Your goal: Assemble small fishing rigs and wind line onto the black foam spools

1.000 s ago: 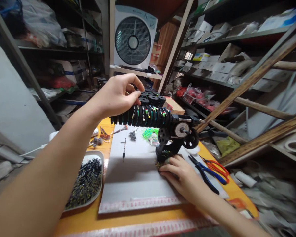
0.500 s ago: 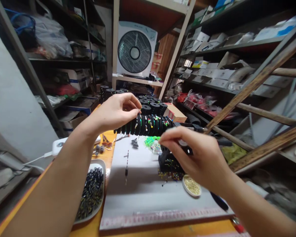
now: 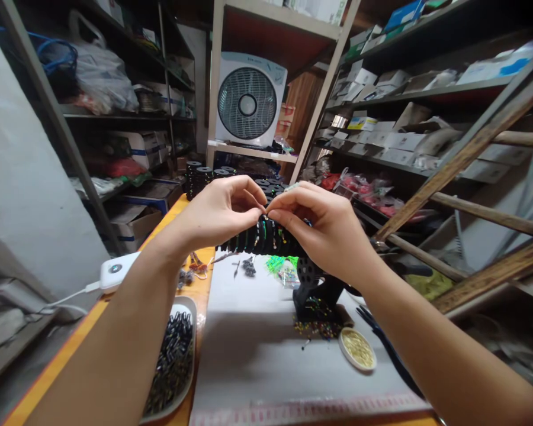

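Observation:
Above a black ridged roller (image 3: 249,241), wound with thin lines carrying small coloured beads, my two hands meet at the fingertips. My left hand (image 3: 231,204) is closed in a pinch from the left. My right hand (image 3: 322,222) pinches from the right, touching or nearly touching the left fingertips. A tiny piece shows between them, too small to name. Behind my right hand the roller's right part is hidden. A black stand (image 3: 317,299) is under the roller's right side, with small coloured beads (image 3: 322,328) scattered at its foot.
A tray (image 3: 193,355) of dark tubular pieces lies left; a small dish (image 3: 371,367) of golden bits lies right, beside a dark-handled tool (image 3: 393,349). Bright green strands (image 3: 278,264) lie on the white board (image 3: 249,355). Black spools (image 3: 199,177) stand behind. A wooden ladder (image 3: 466,204) leans right.
My right hand has moved left and up from the roller's right side to meet my left fingertips. The long dark beaded line seen before over the board no longer shows there. The view has shifted slightly.

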A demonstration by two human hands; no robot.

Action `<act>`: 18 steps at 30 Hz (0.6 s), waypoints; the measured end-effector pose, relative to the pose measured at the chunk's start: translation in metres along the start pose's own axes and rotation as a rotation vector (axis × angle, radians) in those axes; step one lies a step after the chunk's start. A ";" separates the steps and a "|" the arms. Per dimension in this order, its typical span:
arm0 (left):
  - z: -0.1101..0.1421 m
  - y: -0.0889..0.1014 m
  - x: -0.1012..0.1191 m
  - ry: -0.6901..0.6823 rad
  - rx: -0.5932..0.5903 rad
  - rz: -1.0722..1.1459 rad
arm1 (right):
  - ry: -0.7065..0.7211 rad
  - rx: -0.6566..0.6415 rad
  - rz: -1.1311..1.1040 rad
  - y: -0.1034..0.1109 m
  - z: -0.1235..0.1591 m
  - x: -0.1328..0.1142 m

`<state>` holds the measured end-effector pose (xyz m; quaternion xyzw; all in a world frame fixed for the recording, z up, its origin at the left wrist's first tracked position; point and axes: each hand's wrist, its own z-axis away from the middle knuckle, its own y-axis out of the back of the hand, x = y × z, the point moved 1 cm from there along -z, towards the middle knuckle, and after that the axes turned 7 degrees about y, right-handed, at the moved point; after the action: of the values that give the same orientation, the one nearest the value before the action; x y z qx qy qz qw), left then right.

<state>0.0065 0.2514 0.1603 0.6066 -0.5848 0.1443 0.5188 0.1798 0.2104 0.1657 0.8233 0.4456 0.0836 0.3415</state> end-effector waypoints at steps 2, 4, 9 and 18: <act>0.000 0.000 -0.001 0.000 0.002 0.007 | -0.006 -0.008 0.003 0.001 -0.001 0.000; 0.000 0.000 -0.001 0.000 0.005 0.014 | -0.008 -0.016 0.016 0.001 -0.003 0.000; 0.000 -0.001 -0.002 -0.004 0.008 0.021 | -0.012 -0.031 0.074 0.003 -0.004 -0.002; 0.001 0.000 0.000 0.004 -0.004 -0.072 | 0.032 -0.157 0.065 0.007 -0.010 0.000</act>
<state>0.0066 0.2504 0.1600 0.6259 -0.5618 0.1255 0.5261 0.1798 0.2123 0.1774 0.8065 0.4162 0.1423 0.3952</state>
